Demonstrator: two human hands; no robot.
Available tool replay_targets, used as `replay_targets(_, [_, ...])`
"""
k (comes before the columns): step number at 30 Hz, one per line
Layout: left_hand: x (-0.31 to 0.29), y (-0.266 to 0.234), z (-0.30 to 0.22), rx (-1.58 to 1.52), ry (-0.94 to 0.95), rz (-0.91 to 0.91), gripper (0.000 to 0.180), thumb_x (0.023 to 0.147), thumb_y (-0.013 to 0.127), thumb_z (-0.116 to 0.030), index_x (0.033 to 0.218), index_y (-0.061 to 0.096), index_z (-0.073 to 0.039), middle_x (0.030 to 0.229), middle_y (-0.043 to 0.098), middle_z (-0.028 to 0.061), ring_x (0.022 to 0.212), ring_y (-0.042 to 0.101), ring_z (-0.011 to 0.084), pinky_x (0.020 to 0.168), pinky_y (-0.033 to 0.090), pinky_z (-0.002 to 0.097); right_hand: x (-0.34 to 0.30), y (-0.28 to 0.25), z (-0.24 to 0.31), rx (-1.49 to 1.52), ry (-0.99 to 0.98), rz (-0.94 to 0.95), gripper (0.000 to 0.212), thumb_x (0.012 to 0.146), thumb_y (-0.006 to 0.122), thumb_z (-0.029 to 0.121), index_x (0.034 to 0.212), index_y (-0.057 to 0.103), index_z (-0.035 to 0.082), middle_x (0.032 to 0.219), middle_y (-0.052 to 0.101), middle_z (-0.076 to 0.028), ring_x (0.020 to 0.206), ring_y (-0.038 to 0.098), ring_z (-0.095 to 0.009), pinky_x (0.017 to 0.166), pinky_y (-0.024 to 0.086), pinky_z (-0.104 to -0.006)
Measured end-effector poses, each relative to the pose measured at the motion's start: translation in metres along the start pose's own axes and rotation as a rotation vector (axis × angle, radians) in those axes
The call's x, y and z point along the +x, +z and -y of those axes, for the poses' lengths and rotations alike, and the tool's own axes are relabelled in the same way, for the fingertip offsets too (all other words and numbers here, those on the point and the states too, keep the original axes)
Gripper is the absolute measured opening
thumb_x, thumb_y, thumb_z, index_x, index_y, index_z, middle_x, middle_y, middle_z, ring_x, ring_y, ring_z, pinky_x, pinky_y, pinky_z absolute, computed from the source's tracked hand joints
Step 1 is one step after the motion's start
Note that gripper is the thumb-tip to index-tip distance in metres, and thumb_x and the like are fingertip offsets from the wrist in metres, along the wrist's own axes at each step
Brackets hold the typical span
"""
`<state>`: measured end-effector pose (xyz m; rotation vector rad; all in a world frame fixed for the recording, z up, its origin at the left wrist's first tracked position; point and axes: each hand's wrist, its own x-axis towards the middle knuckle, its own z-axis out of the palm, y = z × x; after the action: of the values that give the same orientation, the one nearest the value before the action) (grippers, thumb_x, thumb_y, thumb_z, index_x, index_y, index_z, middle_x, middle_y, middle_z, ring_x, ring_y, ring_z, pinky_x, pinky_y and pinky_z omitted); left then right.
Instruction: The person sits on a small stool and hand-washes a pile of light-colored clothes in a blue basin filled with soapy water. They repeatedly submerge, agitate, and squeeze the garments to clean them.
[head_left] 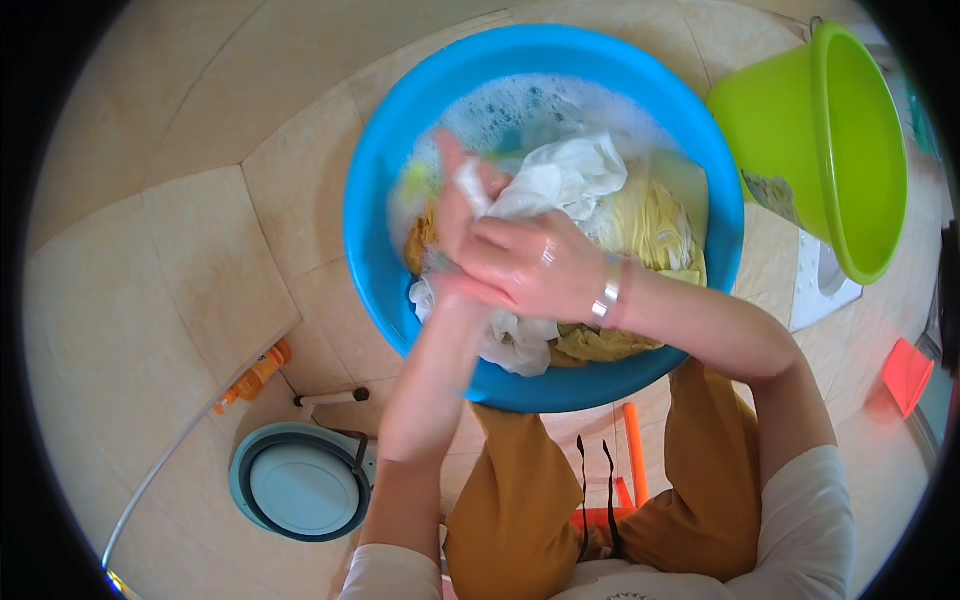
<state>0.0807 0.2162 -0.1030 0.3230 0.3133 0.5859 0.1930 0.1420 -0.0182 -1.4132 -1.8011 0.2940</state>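
Observation:
Both hands are together over a blue basin (365, 160) of soapy water, with a wet white cloth (570, 175) bunched between them. My right hand (540, 262) is closed around the cloth's near end, its fingers pressed against my left hand. My left hand (460, 205) is slightly blurred and tilted up, with part of the white cloth caught in its fingers. A pale yellow garment (650, 225) lies folded in the basin to the right. Below the hands rests more white fabric (518, 345), and a mustard-coloured cloth (422, 238) shows at the left.
Suds (535, 97) float along the basin's far side. A lime-green bucket (780, 130) stands at the right, near a white fixture (825, 280) set in the tiled floor. To the lower left are a grey-blue collapsible basin (305, 485) and an orange bottle (262, 372). A red dustpan-like piece (908, 378) is at far right.

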Motion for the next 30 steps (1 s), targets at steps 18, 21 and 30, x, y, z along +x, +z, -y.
replay_targets(18, [-0.015, 0.030, 0.034, 0.243, 0.067, -0.562, 0.040, 0.094, 0.051, -0.029, 0.125, 0.049, -0.004, 0.111, 0.059, 0.0040, 0.099, 0.058, 0.0161, 0.085, 0.047, 0.0286, -0.011, 0.042, -0.011, 0.041, 0.212, -0.128, 0.023, 0.088, 0.057, 0.016, 0.070, 0.053, 0.003, 0.062, 0.055, -0.016, 0.053, 0.055, -0.036, 0.053, 0.048, -0.0406])
replay_targets(21, [-0.023, 0.058, 0.045, 0.000, 0.050, -0.740, 0.042, 0.097, 0.047, -0.035, 0.125, 0.049, -0.003, 0.110, 0.060, 0.0043, 0.098, 0.059, 0.0154, 0.083, 0.048, 0.0288, -0.016, 0.041, -0.032, -0.008, 0.301, 0.052, 0.014, 0.088, 0.056, 0.015, 0.081, 0.057, 0.002, 0.070, 0.058, -0.016, 0.060, 0.059, -0.031, 0.056, 0.050, -0.0381])
replay_targets(30, [-0.014, 0.030, -0.003, -0.142, -0.081, -0.540, 0.016, 0.092, 0.055, -0.025, 0.084, 0.053, -0.011, 0.083, 0.058, 0.0030, 0.089, 0.057, 0.0199, 0.082, 0.047, 0.0355, -0.036, -0.031, -0.086, 1.103, 1.001, -0.010, 0.027, 0.094, 0.055, 0.027, 0.113, 0.061, 0.009, 0.075, 0.057, 0.003, 0.064, 0.051, -0.005, 0.054, 0.041, -0.0224])
